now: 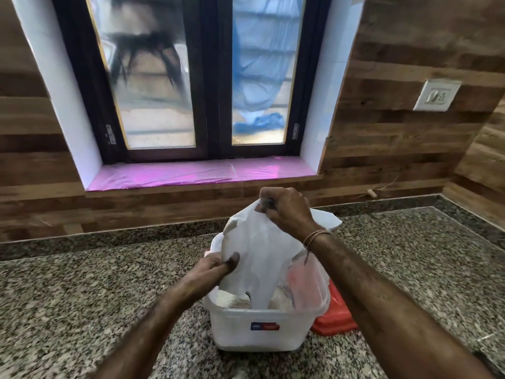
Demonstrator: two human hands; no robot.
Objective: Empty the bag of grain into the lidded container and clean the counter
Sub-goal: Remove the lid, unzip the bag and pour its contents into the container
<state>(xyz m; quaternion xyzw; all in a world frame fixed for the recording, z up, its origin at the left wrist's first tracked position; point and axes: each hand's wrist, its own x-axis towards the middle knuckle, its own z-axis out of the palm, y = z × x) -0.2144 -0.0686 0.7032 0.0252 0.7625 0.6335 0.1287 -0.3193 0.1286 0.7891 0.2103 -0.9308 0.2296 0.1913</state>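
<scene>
Granite counter (82, 296); container (240, 341) label (264, 327) blue-red, unreadable.

Before you, the translucent rectangular plastic container (254, 332) stands on the speckled granite counter (82, 296), with the flat red plastic lid (336, 315) against its right side. The crumpled white plastic bag (259, 255) hangs into the container, above the pale grain (226, 298) inside. Your left hand (216, 269) pinches the bag's left edge and your right hand (284, 212) grips its top.

Dark-framed window (213, 77) top centre; pink sheet (191, 173) on its sill; white socket (437, 95) upper right on wood-look wall (396, 119).
</scene>
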